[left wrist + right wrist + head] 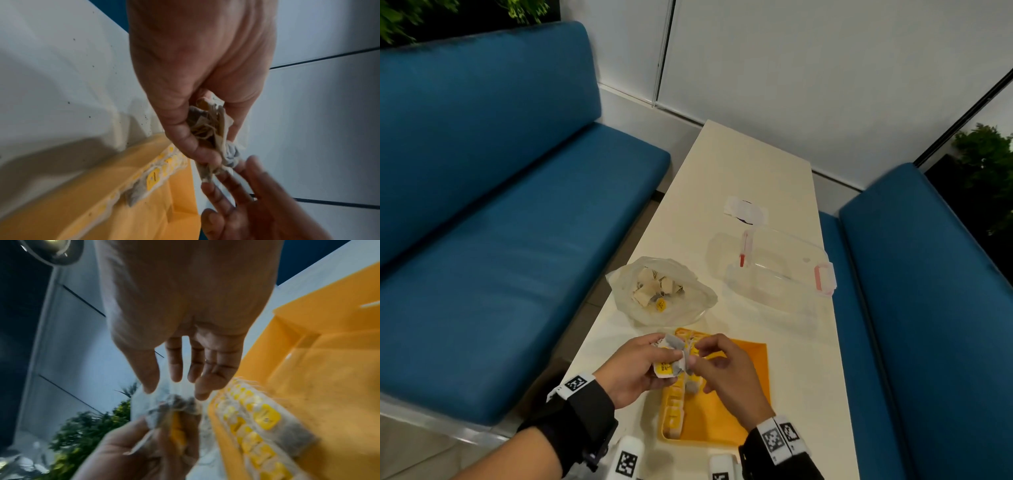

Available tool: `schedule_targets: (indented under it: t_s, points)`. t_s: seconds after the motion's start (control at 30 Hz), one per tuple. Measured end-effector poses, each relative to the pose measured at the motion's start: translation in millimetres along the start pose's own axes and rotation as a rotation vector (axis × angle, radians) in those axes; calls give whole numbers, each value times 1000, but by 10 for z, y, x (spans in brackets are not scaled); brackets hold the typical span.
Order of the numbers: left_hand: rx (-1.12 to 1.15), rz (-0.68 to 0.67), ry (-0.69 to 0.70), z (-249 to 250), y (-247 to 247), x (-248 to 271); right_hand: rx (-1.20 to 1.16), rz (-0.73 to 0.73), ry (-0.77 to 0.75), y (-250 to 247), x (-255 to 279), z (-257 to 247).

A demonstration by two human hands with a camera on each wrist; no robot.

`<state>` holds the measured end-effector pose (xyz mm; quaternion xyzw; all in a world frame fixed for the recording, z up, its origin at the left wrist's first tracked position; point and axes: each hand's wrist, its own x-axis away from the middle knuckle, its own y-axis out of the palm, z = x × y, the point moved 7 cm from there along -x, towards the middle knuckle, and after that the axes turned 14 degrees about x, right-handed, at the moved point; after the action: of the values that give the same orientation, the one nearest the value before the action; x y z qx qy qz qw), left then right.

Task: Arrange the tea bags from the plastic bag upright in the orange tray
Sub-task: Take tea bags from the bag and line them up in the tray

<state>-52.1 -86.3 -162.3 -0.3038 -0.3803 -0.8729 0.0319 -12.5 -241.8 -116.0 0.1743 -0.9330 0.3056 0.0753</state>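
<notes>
My left hand [650,363] grips a bunch of tea bags [669,363] with yellow tags above the orange tray [743,377]. The left wrist view shows the crumpled bunch [207,126] held between thumb and fingers. My right hand [709,358] is at the bunch's right end. Its fingers [201,392] are extended, and its thumb and fingertips are apart just short of the bags [174,410]. A row of tea bags [676,407] stands along the tray's left wall [257,426]. The plastic bag [685,308] lies open behind the tray with several tea bags [650,287] inside.
A clear container [780,274] with pink clasps stands on the table's right side, and a white paper [744,210] lies beyond it. The narrow white table [756,164] runs between blue benches on the left [482,205] and on the right [928,308].
</notes>
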Motion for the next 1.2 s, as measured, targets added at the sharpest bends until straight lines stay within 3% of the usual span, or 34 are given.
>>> schedule_targets:
  t_s: [0.13,0.47,0.7,0.83,0.97,1.2]
  points:
    - [78,-23,12,4,125,4,159,-3,-167,41,134,-291]
    - [244,-22,-104,-96,204,44,265,51,-255,79,133,-335]
    - [272,21,-108,-128,131,57,332,55,-322,151,137,-329]
    - [314,45,-78,-140,89,14,555,56,-416,211,205,-422]
    - [324,45,-57,-140,130,15,762,111,-542,284,245,-537]
    - [312,98,-31,-118,63,-34,804,238,-627,274,269,-624]
